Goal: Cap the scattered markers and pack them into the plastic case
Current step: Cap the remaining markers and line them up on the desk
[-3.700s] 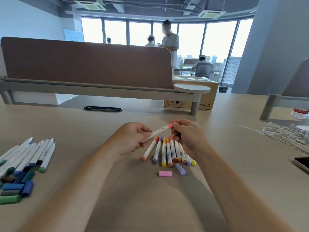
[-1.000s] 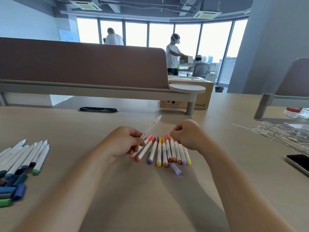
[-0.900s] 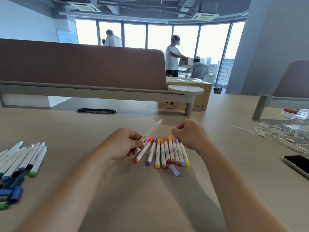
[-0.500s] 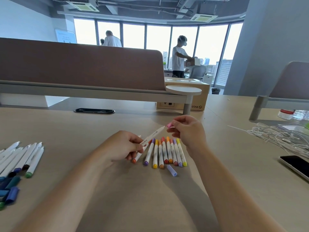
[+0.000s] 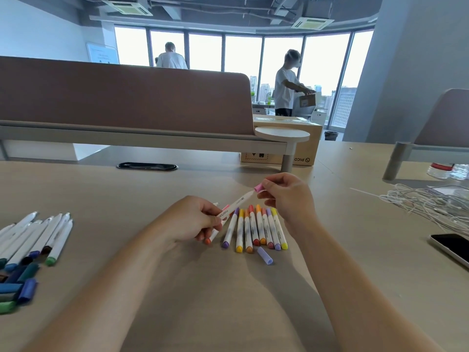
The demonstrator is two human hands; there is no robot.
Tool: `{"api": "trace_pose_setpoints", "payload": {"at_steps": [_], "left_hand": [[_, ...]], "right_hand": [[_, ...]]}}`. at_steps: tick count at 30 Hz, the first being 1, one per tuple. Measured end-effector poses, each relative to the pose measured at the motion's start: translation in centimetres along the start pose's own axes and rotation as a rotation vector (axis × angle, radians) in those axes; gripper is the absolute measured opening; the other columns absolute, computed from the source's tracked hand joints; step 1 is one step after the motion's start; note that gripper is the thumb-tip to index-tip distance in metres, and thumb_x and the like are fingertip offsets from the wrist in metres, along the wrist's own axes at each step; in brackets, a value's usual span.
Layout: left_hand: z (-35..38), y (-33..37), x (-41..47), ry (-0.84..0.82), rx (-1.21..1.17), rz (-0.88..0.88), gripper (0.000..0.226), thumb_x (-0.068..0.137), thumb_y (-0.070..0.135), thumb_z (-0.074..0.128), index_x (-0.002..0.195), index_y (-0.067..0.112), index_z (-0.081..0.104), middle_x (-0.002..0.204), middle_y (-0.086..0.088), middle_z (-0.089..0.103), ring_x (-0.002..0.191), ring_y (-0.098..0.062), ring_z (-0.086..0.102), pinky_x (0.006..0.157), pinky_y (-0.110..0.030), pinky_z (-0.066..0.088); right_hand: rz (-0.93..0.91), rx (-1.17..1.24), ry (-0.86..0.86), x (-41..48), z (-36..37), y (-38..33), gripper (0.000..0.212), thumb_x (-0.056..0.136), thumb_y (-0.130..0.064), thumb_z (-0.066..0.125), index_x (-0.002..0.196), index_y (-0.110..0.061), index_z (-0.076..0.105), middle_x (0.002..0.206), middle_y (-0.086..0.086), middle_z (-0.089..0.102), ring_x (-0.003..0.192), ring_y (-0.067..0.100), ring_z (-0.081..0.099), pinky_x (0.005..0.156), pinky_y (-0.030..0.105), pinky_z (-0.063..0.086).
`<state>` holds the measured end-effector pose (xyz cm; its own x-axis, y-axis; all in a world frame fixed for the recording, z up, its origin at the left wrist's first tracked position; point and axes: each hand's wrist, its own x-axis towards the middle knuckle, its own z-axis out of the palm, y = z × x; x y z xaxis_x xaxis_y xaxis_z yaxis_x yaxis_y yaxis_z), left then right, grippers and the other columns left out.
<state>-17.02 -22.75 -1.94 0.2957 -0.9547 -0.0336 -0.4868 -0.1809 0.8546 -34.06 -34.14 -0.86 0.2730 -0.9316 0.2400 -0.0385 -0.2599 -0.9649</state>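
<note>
My left hand grips a white marker by its lower barrel, tip slanting up to the right. My right hand pinches a pink cap at that marker's tip. Below the hands lies a row of several capped markers in orange, purple, yellow and red. A loose lilac cap rests just in front of the row. At the far left lie several white uncapped markers with blue and green loose caps beside them. No plastic case is in view.
A tangle of white cables and a dark phone lie at the right. A brown desk divider and a cardboard box stand behind. A plastic bottle lies at the far right. People stand by the windows.
A second ago my right hand was a closed fist over the row. It has since lifted with the pink cap and brought it to the marker's tip in my left hand.
</note>
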Motion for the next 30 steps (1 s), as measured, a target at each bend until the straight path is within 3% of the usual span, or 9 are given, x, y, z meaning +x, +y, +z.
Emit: {"api": "trace_pose_setpoints", "payload": {"at_steps": [7, 12, 19, 23, 24, 26, 28, 30], "left_hand": [[-0.3, 0.5, -0.1, 0.073, 0.042, 0.055, 0.019, 0.097, 0.008, 0.055, 0.091, 0.018, 0.07, 0.047, 0.009, 0.058, 0.046, -0.008, 0.044, 0.047, -0.02, 0.041], [-0.5, 0.1, -0.1, 0.098, 0.052, 0.075, 0.016, 0.094, 0.009, 0.06, 0.097, 0.018, 0.073, 0.078, 0.0, 0.072, 0.048, -0.005, 0.046, 0.051, -0.021, 0.038], [0.3, 0.1, 0.2, 0.114, -0.011, 0.112, 0.014, 0.092, 0.007, 0.062, 0.09, 0.018, 0.071, 0.075, -0.005, 0.072, 0.049, -0.013, 0.046, 0.052, -0.029, 0.041], [0.6, -0.1, 0.3, 0.075, 0.017, 0.063, 0.006, 0.092, 0.005, 0.062, 0.092, 0.01, 0.067, 0.072, -0.007, 0.071, 0.047, -0.015, 0.046, 0.046, -0.025, 0.04], [0.6, -0.2, 0.4, 0.075, 0.027, 0.055, 0.005, 0.093, 0.006, 0.062, 0.091, 0.009, 0.066, 0.071, -0.007, 0.071, 0.046, -0.016, 0.046, 0.046, -0.025, 0.04], [0.1, -0.5, 0.6, 0.143, 0.081, 0.059, 0.008, 0.093, 0.011, 0.061, 0.088, 0.013, 0.067, 0.071, -0.003, 0.071, 0.048, -0.016, 0.049, 0.051, -0.027, 0.04], [-1.0, -0.8, 0.8, 0.277, 0.202, 0.059, 0.01, 0.091, 0.018, 0.063, 0.084, 0.019, 0.069, 0.072, 0.001, 0.07, 0.054, -0.015, 0.053, 0.056, -0.028, 0.04], [-1.7, -0.9, 0.8, 0.347, 0.304, 0.028, 0.009, 0.088, 0.02, 0.064, 0.082, 0.022, 0.07, 0.074, 0.003, 0.068, 0.061, -0.014, 0.057, 0.057, -0.027, 0.04]], "right_hand": [[0.03, 0.058, -0.019, 0.0, 0.6, 0.3, 0.009, 0.095, -0.005, 0.059, 0.1, -0.004, 0.066, 0.085, 0.01, 0.073, 0.071, 0.015, 0.07, 0.064, 0.021, 0.058], [0.066, 0.178, -0.028, -0.5, 1.4, 0.1, 0.008, 0.094, -0.004, 0.06, 0.098, 0.0, 0.066, 0.079, 0.01, 0.071, 0.065, 0.013, 0.067, 0.066, 0.022, 0.059], [0.031, 0.065, 0.024, -0.6, 1.6, 0.4, 0.004, 0.095, -0.009, 0.061, 0.093, -0.006, 0.064, 0.077, 0.006, 0.07, 0.064, 0.009, 0.067, 0.061, 0.016, 0.056], [0.042, 0.079, -0.013, -0.4, 2.0, 0.8, 0.006, 0.095, -0.008, 0.061, 0.09, -0.008, 0.064, 0.077, 0.008, 0.071, 0.068, 0.015, 0.067, 0.065, 0.022, 0.057], [0.051, 0.11, -0.041, -0.4, 2.1, 0.8, 0.005, 0.095, -0.008, 0.061, 0.095, -0.007, 0.066, 0.079, 0.008, 0.071, 0.068, 0.016, 0.067, 0.064, 0.023, 0.057], [0.07, 0.144, -0.098, -0.5, 2.3, 0.8, 0.023, 0.096, -0.013, 0.061, 0.118, -0.009, 0.063, 0.085, 0.007, 0.072, 0.065, 0.014, 0.066, 0.061, 0.022, 0.054], [0.083, 0.047, -0.117, -0.7, 2.4, 0.9, 0.044, 0.098, -0.02, 0.058, 0.14, -0.018, 0.048, 0.084, 0.003, 0.068, 0.061, 0.009, 0.06, 0.059, 0.021, 0.05], [0.058, -0.085, -0.103, -0.6, 2.3, 1.0, 0.045, 0.1, -0.022, 0.054, 0.143, -0.019, 0.044, 0.087, 0.0, 0.063, 0.062, 0.008, 0.055, 0.057, 0.019, 0.045]]}}
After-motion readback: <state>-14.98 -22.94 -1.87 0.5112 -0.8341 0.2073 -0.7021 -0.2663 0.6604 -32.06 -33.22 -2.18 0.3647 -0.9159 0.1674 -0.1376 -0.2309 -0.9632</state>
